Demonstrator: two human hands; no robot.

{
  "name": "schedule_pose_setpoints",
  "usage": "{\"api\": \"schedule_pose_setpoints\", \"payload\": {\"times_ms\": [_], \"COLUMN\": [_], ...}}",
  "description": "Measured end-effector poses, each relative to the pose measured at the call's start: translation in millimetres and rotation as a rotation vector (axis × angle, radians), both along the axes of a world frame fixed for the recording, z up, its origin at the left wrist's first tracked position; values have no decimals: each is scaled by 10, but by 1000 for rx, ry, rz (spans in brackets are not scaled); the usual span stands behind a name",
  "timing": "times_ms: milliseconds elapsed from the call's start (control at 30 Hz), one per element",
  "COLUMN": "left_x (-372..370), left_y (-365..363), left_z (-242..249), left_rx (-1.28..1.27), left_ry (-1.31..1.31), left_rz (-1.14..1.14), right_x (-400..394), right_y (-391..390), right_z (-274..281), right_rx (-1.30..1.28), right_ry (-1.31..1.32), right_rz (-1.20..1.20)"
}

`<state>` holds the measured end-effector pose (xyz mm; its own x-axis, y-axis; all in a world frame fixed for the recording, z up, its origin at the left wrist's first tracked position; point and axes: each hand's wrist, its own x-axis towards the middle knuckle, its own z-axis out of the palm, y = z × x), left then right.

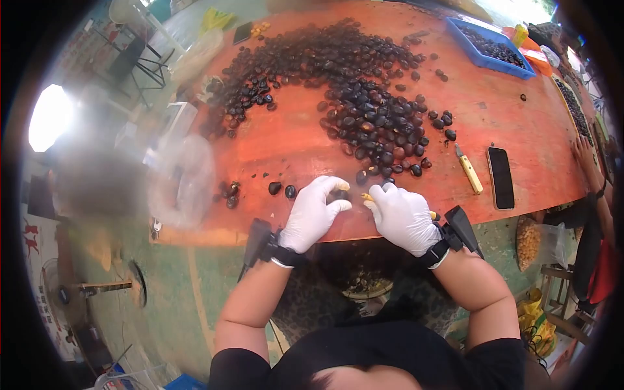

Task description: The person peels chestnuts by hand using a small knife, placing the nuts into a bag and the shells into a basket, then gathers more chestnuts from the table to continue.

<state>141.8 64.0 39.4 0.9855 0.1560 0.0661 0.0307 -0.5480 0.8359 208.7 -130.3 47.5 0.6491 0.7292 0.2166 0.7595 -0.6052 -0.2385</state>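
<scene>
The left hand (313, 213) has thumb and fingers curled about a dark nut (338, 195), just above the table (279, 135) at the middle of its near edge. The right hand (405, 218) is closed on a yellow-handled tool (434, 215), just beside it. Assessed risks: a slip of the tool could catch the left glove, since the fingertips face each other closely and no guard is seen; a smooth nut pinched at the fingertips could drop over the near edge. The tool's long axis slants slightly to that edge, its butt towards the right wrist, the other end apparently towards the left hand; its working tip cannot be made out. The nut's axis is hidden by the fingers. Beyond, loose nuts (380, 130) spread towards the far edge; a spare knife (470, 173) and a phone (500, 178) lie towards the right edge.
</scene>
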Motion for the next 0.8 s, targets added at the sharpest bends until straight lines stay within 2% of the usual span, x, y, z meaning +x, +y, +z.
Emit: {"api": "schedule_pose_setpoints", "payload": {"times_ms": [133, 300, 433, 467, 567, 633, 800], "left_x": [-98, -116, -103, -98, -94, -96, -105], "left_y": [-16, 8, 45, 66, 68, 48, 20], "left_z": [-15, -72, -97, -166, -169, -128, -108], "left_rx": [109, 95, 76, 140, 59, 92, 145], "left_ry": [73, 6, 48, -48, 2, 1, 9], "left_rz": [49, 44, 10, 12, 41, 48, 53], "right_x": [-49, -73, -25, -10, 47, 25, -64], "right_y": [52, 185, 228, 206, 168, 159, 239], "right_z": [-64, -6, -103, -112, -25, -18, 18], "right_rx": [3, -14, 0, -43, -134, -152, -68], "right_ry": [-64, -49, -30, -15, -5, -21, 16], "right_rz": [67, 114, 139, 136, 130, 123, 101]}}
